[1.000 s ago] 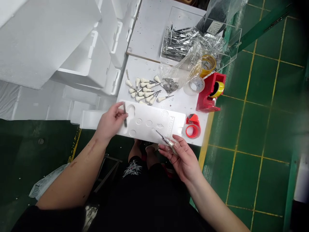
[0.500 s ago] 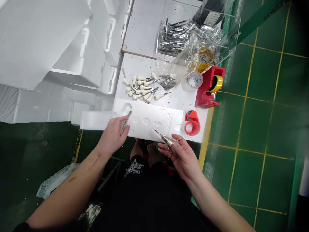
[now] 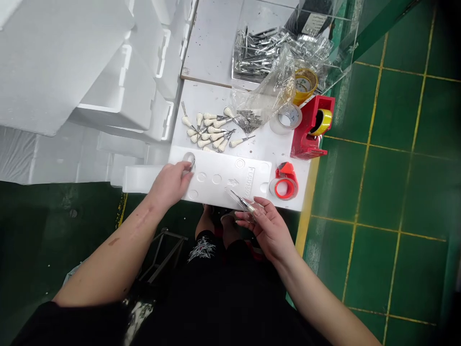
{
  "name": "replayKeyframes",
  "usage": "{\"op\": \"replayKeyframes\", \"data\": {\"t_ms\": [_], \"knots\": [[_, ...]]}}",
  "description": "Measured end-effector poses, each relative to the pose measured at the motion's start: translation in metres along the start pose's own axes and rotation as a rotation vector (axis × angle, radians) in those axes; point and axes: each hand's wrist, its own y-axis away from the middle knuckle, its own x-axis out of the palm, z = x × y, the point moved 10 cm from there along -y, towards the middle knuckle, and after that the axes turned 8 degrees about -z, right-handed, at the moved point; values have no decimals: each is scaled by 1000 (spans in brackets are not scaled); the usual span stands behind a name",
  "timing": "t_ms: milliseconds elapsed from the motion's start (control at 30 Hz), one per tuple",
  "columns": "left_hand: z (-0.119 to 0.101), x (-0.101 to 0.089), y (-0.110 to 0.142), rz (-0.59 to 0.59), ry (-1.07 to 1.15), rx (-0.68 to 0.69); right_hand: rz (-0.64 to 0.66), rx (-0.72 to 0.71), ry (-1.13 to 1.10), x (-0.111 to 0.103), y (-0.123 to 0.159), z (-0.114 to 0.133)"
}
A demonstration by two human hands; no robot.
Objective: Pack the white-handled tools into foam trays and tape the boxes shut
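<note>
My left hand (image 3: 173,182) is closed on a thin metal rod (image 3: 192,164), whose end shows past the fingertips over the white foam slab (image 3: 226,166). My right hand (image 3: 270,228) grips a white-handled tool with a slim pointed metal shaft (image 3: 241,199), inside a clear plastic sleeve. The tool's tip points up and left, over the near edge of the slab. Beyond the slab lies a loose pile of similar white-handled tools (image 3: 216,130). Small metal rods (image 3: 248,120) sit beside them, partly in a clear plastic bag (image 3: 275,89).
A red tape dispenser (image 3: 306,127) stands at the table's right, with a small orange tape cutter (image 3: 285,182) nearer me. Tape rolls (image 3: 304,84) lie behind. A clear bin (image 3: 259,53) holds many bagged metal pieces. White foam boxes (image 3: 118,91) are stacked at left.
My left hand has turned and shifted slightly, and less of the rod shows past its fingers. My right hand stays nearly in place with the sleeved tool.
</note>
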Motion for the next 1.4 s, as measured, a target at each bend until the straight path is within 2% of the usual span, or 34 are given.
{"op": "replayKeyframes", "data": {"t_ms": [133,200,333,400,533,600,667,733,833,900,967,1067,1200,1300,1400], "knots": [[-13,-41,19,-80,43,-64,135,3,164,16,1,5],[-29,-48,38,4,156,-89,255,20,369,33,4,7],[-79,-16,86,414,463,12,466,-83,765,76,10,14],[-81,1,102,478,548,-54,438,-129,828,90,4,16],[-51,21,113,348,773,-303,200,-108,703,103,-25,11],[-33,25,111,286,852,-375,183,-131,707,119,-42,7],[-15,22,104,236,855,-390,206,-198,777,141,-61,8],[6,5,92,110,772,-324,197,-308,875,165,-82,17],[35,-32,81,-134,598,-203,126,-477,1104,195,-108,32],[47,-43,78,-179,512,-146,111,-537,1253,210,-119,32],[47,-44,73,-161,434,-46,110,-575,1360,221,-125,26],[36,-38,62,-146,337,140,75,-723,1496,231,-121,19],[26,-35,42,-160,270,262,-23,-890,1686,233,-107,9],[17,-41,26,-161,204,360,-155,-885,1813,228,-105,11],[7,-42,10,-150,136,446,-164,-740,1845,228,-119,12]]}}
